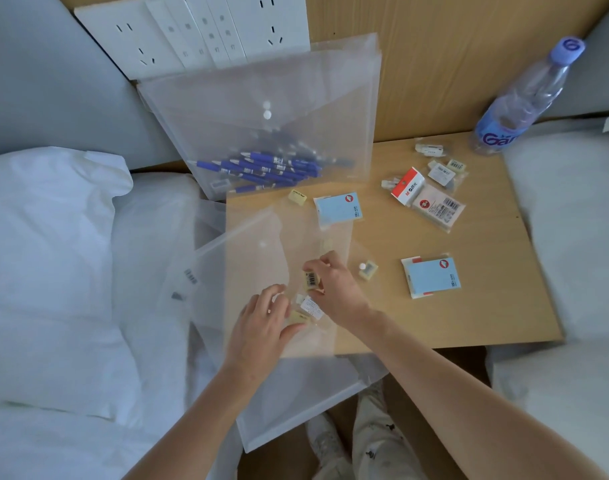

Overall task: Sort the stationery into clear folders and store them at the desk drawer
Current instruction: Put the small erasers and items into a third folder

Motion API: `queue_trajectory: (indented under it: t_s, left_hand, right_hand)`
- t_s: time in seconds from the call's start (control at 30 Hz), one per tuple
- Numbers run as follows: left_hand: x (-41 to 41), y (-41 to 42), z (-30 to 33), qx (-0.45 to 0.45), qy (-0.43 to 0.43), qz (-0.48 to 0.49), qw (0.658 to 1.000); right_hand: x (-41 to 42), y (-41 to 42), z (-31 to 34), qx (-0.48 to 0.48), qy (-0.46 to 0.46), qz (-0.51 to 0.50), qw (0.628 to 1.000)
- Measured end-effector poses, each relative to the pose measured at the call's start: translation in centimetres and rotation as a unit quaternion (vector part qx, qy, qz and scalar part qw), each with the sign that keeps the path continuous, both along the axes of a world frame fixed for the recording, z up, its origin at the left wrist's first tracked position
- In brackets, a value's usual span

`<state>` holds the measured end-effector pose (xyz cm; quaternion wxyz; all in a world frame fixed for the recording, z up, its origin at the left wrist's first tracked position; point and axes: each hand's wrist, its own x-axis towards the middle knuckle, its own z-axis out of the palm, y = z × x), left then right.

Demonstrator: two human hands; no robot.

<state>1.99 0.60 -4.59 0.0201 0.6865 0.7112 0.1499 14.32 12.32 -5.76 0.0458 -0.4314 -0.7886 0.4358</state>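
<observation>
The right hand (334, 289) pinches an eraser (311, 280) and the left hand (265, 320) another (297, 317) over the near folder (261, 258); either could slip beside its mouth onto the table (469, 317).

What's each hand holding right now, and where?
Right hand pinches a small yellow eraser by its sides; left hand grips the clear folder at its opening.

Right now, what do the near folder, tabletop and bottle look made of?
Near folder: thin frosted translucent plastic; the wood shows through it. Tabletop: pale wood-grain board, matte, likely laminate. Bottle: clear glossy plastic with a purple cap, going by highlights and see-through body.
</observation>
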Motion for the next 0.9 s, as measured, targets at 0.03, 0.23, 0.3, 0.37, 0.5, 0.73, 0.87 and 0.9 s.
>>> queue_trajectory:
  t_s: [0.03, 0.23, 0.3, 0.37, 0.5, 0.73, 0.87, 0.9]
  left_hand:
    - [-0.1, -0.3, 0.0, -0.003, -0.007, -0.002, 1.000]
    - [-0.9, -1.5, -0.3, -0.025, -0.015, -0.016, 0.999]
    - [-1.1, -1.6, -0.4, -0.023, -0.019, -0.016, 0.999]
    - [-1.3, -1.5, -0.3, -0.019, -0.027, -0.008, 0.999]
    - [-1.5, -1.4, -0.4, -0.016, -0.032, 0.006, 0.999]
    - [-1.7, -1.3, -0.9, -0.012, -0.034, 0.028, 0.999]
    - [-2.2, -1.6, -1.1, -0.016, -0.030, 0.030, 0.999]
    - [-2.2, -1.6, -1.1, -0.018, -0.027, 0.028, 0.999]
  right_hand:
    - [-0.6, -0.1, -0.4, -0.005, 0.002, -0.003, 1.000]
    - [-2.9, -1.2, -2.1, 0.001, -0.008, 0.032, 0.999]
    - [-2.6, -1.4, -2.0, -0.010, 0.032, 0.034, 0.999]
    - [-1.7, -1.3, -1.7, -0.015, 0.087, 0.000, 0.996]
    - [1.5, 0.9, -0.5, 0.049, 0.110, -0.148, 0.982]
    - [6.1, 3.2, -2.9, 0.048, -0.072, -0.216, 0.973]
    - [6.1, 2.5, -3.9, 0.060, -0.092, -0.197, 0.974]
    - [6.0, 2.5, -3.9, 0.062, -0.090, -0.201, 0.973]
